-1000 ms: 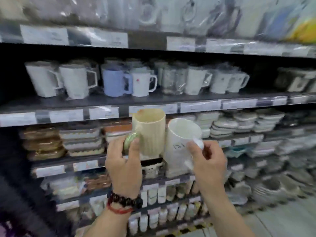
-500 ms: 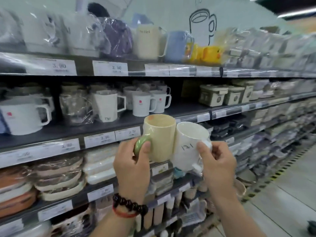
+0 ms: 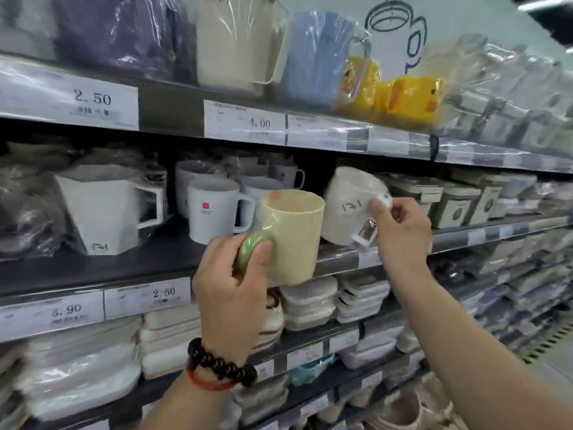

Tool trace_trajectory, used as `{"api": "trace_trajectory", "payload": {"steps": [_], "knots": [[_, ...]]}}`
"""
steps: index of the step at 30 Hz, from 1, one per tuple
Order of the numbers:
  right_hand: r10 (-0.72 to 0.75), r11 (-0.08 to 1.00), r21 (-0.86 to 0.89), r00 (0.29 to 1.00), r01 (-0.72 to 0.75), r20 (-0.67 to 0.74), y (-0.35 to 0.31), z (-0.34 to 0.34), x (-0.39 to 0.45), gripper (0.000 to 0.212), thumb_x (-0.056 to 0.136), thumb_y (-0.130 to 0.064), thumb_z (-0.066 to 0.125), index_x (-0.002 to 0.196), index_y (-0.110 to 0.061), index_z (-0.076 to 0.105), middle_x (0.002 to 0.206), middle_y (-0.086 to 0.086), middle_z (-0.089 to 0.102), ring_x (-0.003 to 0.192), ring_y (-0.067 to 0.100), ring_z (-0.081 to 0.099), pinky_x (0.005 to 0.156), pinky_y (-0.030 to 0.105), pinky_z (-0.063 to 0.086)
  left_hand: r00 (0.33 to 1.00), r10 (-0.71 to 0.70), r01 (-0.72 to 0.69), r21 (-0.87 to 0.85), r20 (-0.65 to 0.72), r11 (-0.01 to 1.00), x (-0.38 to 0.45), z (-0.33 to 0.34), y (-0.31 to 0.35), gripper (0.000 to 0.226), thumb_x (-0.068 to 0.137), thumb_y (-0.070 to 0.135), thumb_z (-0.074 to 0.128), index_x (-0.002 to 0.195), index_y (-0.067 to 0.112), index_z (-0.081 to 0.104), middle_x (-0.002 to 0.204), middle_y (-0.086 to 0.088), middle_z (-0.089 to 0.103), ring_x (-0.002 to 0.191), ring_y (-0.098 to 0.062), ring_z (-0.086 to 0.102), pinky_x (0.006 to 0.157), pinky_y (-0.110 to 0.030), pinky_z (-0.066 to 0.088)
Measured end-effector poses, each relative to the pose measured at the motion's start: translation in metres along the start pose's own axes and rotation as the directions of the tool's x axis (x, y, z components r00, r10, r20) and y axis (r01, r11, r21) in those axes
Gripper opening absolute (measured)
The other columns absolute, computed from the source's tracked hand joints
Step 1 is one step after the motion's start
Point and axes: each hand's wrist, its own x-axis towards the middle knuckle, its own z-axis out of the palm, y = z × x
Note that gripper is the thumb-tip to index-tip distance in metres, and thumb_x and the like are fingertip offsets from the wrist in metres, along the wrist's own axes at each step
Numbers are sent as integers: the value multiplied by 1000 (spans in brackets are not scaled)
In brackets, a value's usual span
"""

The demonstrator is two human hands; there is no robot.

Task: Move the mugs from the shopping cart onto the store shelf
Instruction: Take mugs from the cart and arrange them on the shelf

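Note:
My left hand [image 3: 231,282] grips the green handle of a cream mug [image 3: 294,235], held upright in front of the dark middle shelf [image 3: 130,265]. Beside it on the right, my right hand [image 3: 400,226] holds a white mug [image 3: 344,206] marked "121" by its handle. That mug is tilted, with its mouth turned away toward the shelf, and hangs at the shelf's front edge. The two mugs are close together, nearly touching. The shopping cart is out of view.
The middle shelf holds a wrapped angular white mug [image 3: 105,209], white mugs with red logos [image 3: 210,209] and lidded boxes [image 3: 459,203] to the right. Wrapped jugs and yellow duck mugs [image 3: 409,97] fill the shelf above. Stacked wrapped dishes [image 3: 313,302] sit below.
Both hands have risen with their mugs from below the shelf edge up to the middle shelf. The white mug has tipped further, mouth toward the shelf. The view has closed in on the shelves.

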Motion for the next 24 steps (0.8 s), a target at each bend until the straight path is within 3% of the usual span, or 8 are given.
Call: {"api": "trace_trajectory", "payload": {"steps": [3, 6, 10, 13, 16, 18, 21, 24], "knots": [[28, 997, -79, 999, -27, 20, 23, 26, 50, 30, 88, -42, 64, 87, -13, 59, 74, -5, 55, 68, 12, 52, 64, 28, 41, 1000, 4, -4, -4, -14, 1000, 4, 14, -5, 22, 85, 46, 59, 93, 27, 66, 88, 14, 59, 83, -5, 58, 71, -23, 51], [66, 971, -232, 996, -51, 58, 39, 49, 96, 34, 85, -47, 63, 98, -15, 63, 89, 1, 62, 88, 24, 58, 74, 29, 39, 1000, 3, -3, 3, -13, 1000, 3, 30, -3, 15, 84, 48, 59, 91, 36, 65, 88, 15, 59, 83, -9, 59, 69, -37, 56], [61, 946, -324, 991, -19, 119, 62, 79, 141, 42, 86, -46, 62, 110, -12, 67, 111, 14, 68, 105, 35, 62, 79, 30, 43, 999, 28, -27, 44, -34, 999, -1, 54, 7, 11, 84, 49, 58, 89, 41, 64, 87, 14, 60, 80, -10, 60, 67, -25, 52], [60, 942, -336, 985, -2, 162, 76, 99, 165, 46, 86, -47, 61, 114, -10, 67, 115, 16, 67, 108, 35, 62, 85, 34, 48, 996, 25, -18, 80, -91, 997, -3, 72, 10, 8, 83, 50, 58, 87, 44, 63, 87, 14, 61, 80, -8, 59, 64, -12, 46], [27, 936, -349, 976, 51, 215, 86, 117, 184, 46, 88, -47, 58, 115, -11, 67, 117, 15, 67, 107, 34, 63, 83, 33, 48, 990, 16, 1, 117, -143, 993, -6, 92, 11, 8, 82, 51, 59, 86, 45, 63, 87, 15, 61, 80, -8, 60, 64, -10, 45], [31, 941, -333, 970, 54, 243, 91, 127, 195, 43, 90, -43, 59, 116, -9, 66, 118, 16, 66, 108, 34, 62, 83, 32, 48, 987, 8, 13, 128, -159, 992, -6, 105, 11, 9, 82, 51, 58, 86, 46, 63, 87, 14, 60, 81, -10, 60, 67, -15, 49], [68, 955, -296, 961, 16, 270, 99, 137, 207, 40, 91, -37, 61, 117, -6, 65, 120, 17, 65, 111, 34, 61, 86, 34, 48, 986, 5, 23, 163, -168, 986, -6, 122, 9, 12, 82, 51, 59, 89, 43, 64, 90, 13, 61, 81, -13, 62, 70, -37, 55], [65, 951, -306, 949, 34, 308, 107, 146, 213, 39, 93, -32, 59, 117, -3, 64, 119, 20, 64, 111, 35, 60, 87, 35, 48, 986, 16, 18, 197, -167, 980, -6, 135, 8, 15, 82, 52, 58, 91, 42, 65, 89, 13, 61, 81, -11, 63, 68, -34, 55]]}}
